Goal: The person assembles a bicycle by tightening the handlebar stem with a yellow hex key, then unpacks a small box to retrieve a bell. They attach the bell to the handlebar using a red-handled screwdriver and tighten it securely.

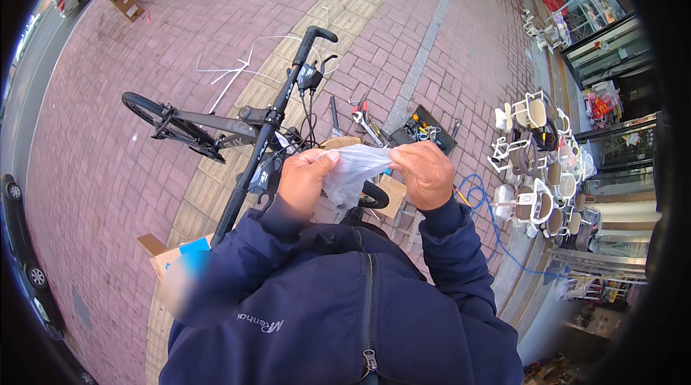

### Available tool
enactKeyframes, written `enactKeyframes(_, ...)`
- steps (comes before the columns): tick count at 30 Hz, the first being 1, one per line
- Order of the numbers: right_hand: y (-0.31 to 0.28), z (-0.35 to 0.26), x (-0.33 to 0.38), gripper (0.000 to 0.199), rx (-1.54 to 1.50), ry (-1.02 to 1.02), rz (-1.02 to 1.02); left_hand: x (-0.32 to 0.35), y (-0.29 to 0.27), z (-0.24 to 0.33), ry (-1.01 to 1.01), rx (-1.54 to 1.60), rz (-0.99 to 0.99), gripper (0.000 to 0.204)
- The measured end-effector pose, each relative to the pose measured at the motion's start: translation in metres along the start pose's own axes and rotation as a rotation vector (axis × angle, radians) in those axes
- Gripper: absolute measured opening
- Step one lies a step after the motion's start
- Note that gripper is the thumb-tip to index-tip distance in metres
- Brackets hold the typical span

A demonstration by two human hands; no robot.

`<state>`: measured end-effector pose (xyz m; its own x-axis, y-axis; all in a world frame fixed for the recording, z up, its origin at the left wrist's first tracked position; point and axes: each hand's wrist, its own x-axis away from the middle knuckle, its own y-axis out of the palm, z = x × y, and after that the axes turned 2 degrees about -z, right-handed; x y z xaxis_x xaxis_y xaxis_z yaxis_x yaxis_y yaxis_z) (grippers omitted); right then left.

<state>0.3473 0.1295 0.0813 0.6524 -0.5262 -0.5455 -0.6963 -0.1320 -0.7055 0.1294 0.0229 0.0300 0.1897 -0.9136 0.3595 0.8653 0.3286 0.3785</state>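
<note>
A thin, cloudy plastic bag [354,169] is stretched between my two hands in front of my chest. My left hand [302,178] pinches its left edge with thumb and fingers. The opposite edge is gripped by my right hand [425,175]. Whether anything lies inside the bag I cannot make out. Just beyond and to the left stands a black bicycle [234,126], its handlebar [268,133] running close by my left hand. Part of its front tyre [374,196] shows below the bag.
An open tool tray [425,129] and wrenches [366,126] lie on the paving ahead. White child seats [533,162] are stacked at the right, near a blue hose [493,216]. A cardboard box [169,252] sits at lower left. White strapping [241,68] lies beyond the bicycle.
</note>
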Motion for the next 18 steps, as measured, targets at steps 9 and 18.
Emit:
enactKeyframes(9, -0.003, -0.014, 0.0, 0.031, -0.092, -0.135, -0.158, -0.013, 0.001, -0.005, 0.145, 0.183, 0.204, 0.02)
enactKeyframes(18, -0.003, -0.019, -0.002, 0.027, -0.105, -0.087, -0.125, 0.005, 0.014, 0.012, 1.055, -0.991, -0.187, 0.046)
